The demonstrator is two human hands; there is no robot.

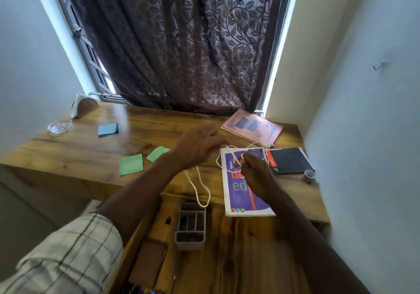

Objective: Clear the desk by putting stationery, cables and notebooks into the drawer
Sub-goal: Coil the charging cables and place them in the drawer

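A white cable (201,188) loops across the wooden desk (95,148) and hangs over its front edge above the open drawer (238,248). My left hand (200,146) grips one part of the cable above the desk. My right hand (256,171) pinches another part of it over a purple notebook (236,193). A pink notebook (251,126) lies at the back right, with a black notebook (288,159) beside the purple one. Green sticky notes (131,164), a second green pad (158,153) and a blue pad (108,129) lie on the left half.
Inside the drawer sit a grey divided organiser (191,225), a brown case (148,263) and a small black clip (168,221). A tape roll (309,175) lies at the desk's right edge. A glass dish (60,127) and a brown holder (85,108) stand back left. A curtain hangs behind.
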